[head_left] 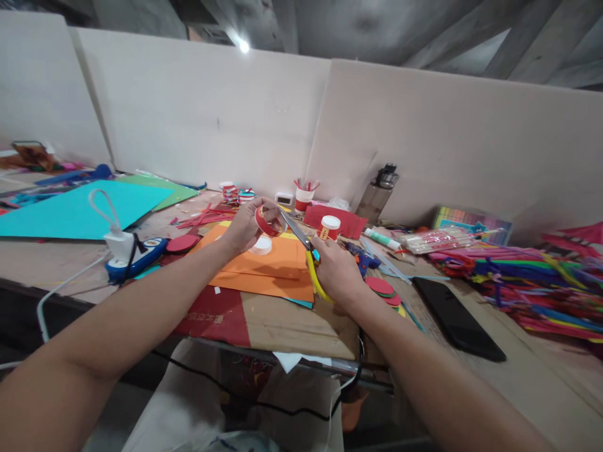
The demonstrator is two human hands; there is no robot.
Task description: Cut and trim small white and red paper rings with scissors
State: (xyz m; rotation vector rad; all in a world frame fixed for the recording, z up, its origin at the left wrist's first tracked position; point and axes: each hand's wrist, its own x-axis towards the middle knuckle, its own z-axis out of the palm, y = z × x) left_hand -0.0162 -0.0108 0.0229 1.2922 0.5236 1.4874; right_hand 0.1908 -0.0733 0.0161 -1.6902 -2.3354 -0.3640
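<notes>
My left hand point(247, 223) is closed on a red paper ring point(264, 221), held above the orange paper sheets point(264, 267). My right hand point(335, 269) grips yellow-handled scissors point(304, 248), whose metal blades point up and left to the ring. Under the ring, a white lid point(262, 246) lies on the orange paper. A small red jar with a white cap point(328, 227) stands just behind my right hand. Red and green paper discs point(384, 290) lie to the right of my right wrist.
A black phone point(456, 317) lies at the right. Heaped coloured strips point(532, 282) fill the far right. A blue power strip with a white charger point(129, 254) sits left, beside cyan paper point(75, 210). A bottle point(377, 194), a cup of pens point(304, 196) and a glue gun point(360, 257) stand behind.
</notes>
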